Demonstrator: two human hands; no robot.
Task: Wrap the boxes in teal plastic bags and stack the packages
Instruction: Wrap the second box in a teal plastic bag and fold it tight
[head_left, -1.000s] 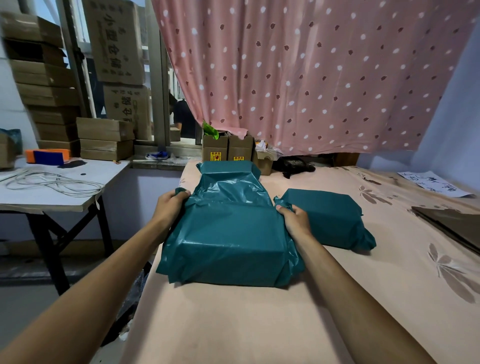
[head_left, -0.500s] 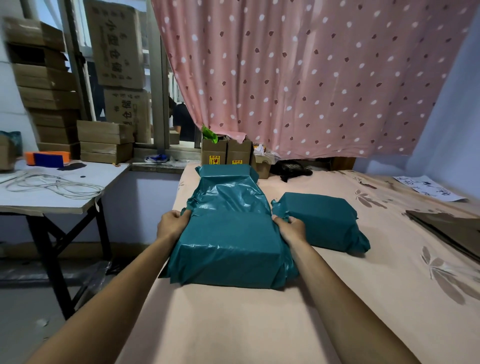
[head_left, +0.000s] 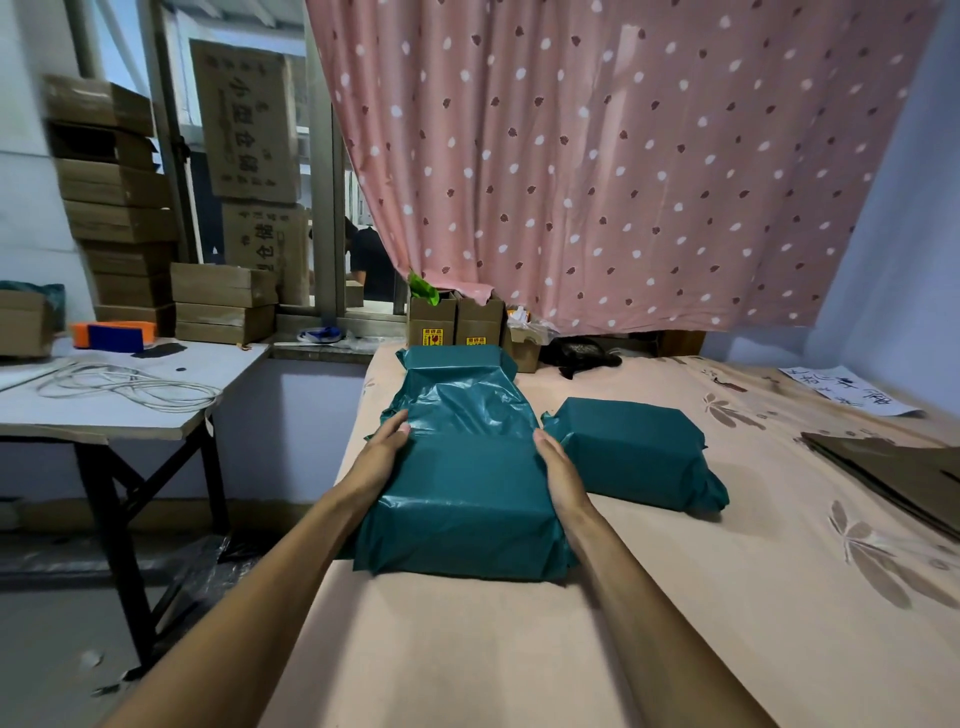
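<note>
A box inside a teal plastic bag (head_left: 462, 499) lies on the pink bed sheet (head_left: 675, 597) in front of me. The bag's loose far end (head_left: 457, 374) stretches crumpled toward the window. My left hand (head_left: 382, 454) presses flat against the package's left side, thumb on top. Against its right side my right hand (head_left: 558, 470) presses the same way. A second, finished teal package (head_left: 639, 452) rests just to the right, apart from my hand.
Small cardboard boxes (head_left: 454, 322) stand at the bed's far edge under a pink dotted curtain (head_left: 623, 156). A white table (head_left: 114, 400) with a coiled cord and stacked cartons (head_left: 223, 301) is on the left. Flat cardboard (head_left: 893, 467) and a paper sheet lie far right.
Both hands slid from the bag's bunched corners down along the sides of the box, flattening the plastic. The package sits a little nearer to me.
</note>
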